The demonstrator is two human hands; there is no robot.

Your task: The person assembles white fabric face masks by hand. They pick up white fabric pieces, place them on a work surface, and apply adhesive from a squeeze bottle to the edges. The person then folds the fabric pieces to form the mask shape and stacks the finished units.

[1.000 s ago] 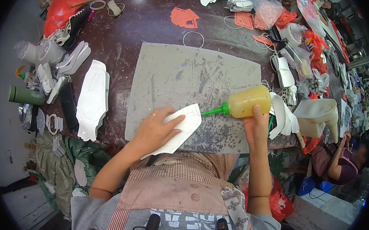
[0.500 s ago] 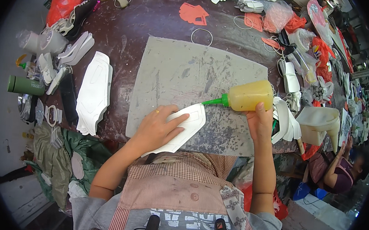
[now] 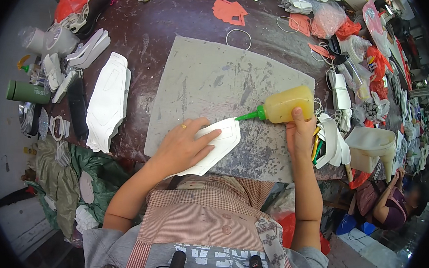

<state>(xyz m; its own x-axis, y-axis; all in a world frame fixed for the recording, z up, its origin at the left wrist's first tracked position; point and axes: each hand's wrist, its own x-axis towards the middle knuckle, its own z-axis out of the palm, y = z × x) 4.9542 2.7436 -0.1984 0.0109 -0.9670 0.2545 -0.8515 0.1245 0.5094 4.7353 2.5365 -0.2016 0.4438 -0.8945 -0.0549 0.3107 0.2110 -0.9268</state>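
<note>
My right hand (image 3: 301, 132) grips a squeeze bottle (image 3: 290, 104) of yellow liquid, tilted on its side. Its green nozzle (image 3: 247, 116) points left, with the tip at the top edge of a white shoe-upper-like piece (image 3: 227, 137). On that piece my left hand (image 3: 183, 147) lies flat, fingers spread, and a ring shows on one finger. The white piece has a drawn outline near its far end and rests on a grey, stained mat (image 3: 218, 74) at the near edge. Part of it is hidden under my left hand.
To the left lies a stack of white cut pieces (image 3: 108, 101), with a green flask (image 3: 28, 92) beyond it. Red scraps (image 3: 230, 11) and a rubber band (image 3: 238, 38) lie past the mat. A whitish plastic container (image 3: 370, 145) stands on the right; a person (image 3: 393, 206) sits farther off.
The bottle has shifted slightly left and up, its nozzle tip staying by the white piece's top edge. My left hand stays on the piece. The whole view has shifted a little.
</note>
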